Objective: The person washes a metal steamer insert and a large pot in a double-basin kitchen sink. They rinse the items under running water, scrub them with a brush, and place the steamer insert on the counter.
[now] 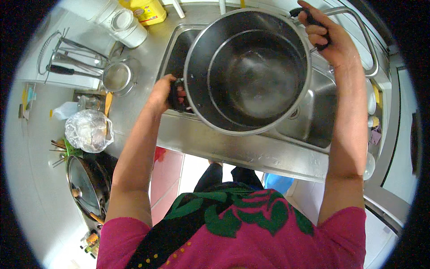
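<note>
A large, deep metal stockpot [258,77] is held up over the double-basin steel sink [312,104], its mouth facing me. The inside looks bare, with a dull, shiny-patched bottom. My left hand [166,90] grips the black handle on the pot's left side. At the upper right, the fingers of my right hand [332,42] are wrapped around the opposite black handle [315,25]. The pot hides the divider and much of both basins. Part of a drain [294,112] shows below its rim.
Left on the steel counter [144,64] stand a rack of strainers [116,76], a clear plastic bag [89,131] and white tubs [129,28]. A yellow jug [147,11] is behind. A lidded pan [85,188] sits lower left. A metal tube [366,37] curves at the right.
</note>
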Demonstrator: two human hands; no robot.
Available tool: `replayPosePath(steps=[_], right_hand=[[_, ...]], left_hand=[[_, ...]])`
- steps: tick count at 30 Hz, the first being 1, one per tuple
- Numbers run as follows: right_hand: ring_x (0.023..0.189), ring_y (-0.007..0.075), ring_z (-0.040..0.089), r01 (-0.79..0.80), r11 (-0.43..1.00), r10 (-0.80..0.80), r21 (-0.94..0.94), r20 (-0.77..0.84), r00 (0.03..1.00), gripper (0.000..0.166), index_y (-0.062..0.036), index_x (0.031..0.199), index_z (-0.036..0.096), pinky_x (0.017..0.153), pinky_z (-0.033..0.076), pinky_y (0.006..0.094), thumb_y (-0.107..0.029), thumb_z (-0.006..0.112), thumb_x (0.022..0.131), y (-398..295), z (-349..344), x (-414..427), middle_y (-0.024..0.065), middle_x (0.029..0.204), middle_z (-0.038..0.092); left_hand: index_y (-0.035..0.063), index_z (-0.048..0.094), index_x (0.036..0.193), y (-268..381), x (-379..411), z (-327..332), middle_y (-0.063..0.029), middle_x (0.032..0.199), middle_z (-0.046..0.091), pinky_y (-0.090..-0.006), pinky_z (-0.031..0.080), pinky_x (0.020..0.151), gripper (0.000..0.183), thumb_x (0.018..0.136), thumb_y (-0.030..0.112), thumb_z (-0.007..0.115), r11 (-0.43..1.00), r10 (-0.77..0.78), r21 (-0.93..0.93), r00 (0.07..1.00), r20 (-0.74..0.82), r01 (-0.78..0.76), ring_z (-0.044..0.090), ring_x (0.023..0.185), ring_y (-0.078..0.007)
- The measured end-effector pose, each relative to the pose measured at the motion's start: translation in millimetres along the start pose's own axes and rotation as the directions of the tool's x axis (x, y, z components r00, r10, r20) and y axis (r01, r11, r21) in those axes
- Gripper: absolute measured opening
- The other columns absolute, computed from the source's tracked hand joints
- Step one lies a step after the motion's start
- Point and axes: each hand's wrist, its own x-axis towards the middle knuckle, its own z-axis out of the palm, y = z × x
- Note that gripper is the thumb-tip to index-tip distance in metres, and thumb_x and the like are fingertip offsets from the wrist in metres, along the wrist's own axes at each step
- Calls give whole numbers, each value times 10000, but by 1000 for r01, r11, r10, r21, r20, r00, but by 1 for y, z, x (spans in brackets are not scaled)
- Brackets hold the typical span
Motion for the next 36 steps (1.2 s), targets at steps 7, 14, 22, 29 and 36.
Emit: replayPosePath(steps=[7,14,22,29,36], right_hand=[[408,31,315,-201,938,244,-282,128,961,111,-9,926,512,330,241,160,-115,497,897,-28,66,60,48,691,528],[444,24,331,41,699,359,-713,401,843,162,1,958,534,358,237,154,-144,506,893,-33,146,47,46,746,554],[499,157,511,780,-378,392,-500,676,624,189,4,796,622,440,399,272,-172,556,820,-1,255,19,72,657,588],[680,334,637,752,-229,91,-618,756,648,180,15,771,636,626,515,424,-126,540,711,31,271,-59,197,732,633],[815,246,643,838,-104,352,-535,769,534,212,-107,840,695,652,526,362,-195,665,650,91,297,-83,73,852,669]], left_hand=[[54,561,1022,-36,15,30,-108,967,612,-423,421,847,646,850,636,339,990,-112,-56,964,243,129,579,906,-267],[91,592,967,-9,41,75,-113,922,625,-535,335,938,789,778,763,224,907,-29,-387,940,339,168,557,957,-345],[114,579,1021,-22,62,132,-97,967,622,-501,432,862,452,841,503,436,459,114,-865,952,285,203,569,910,-327],[115,568,1042,4,59,145,-64,963,615,-434,454,779,418,859,467,437,289,218,-929,929,298,230,569,899,-254],[114,561,1062,5,64,120,-56,991,609,-386,447,740,415,881,457,413,399,212,-906,947,242,142,564,903,-221]])
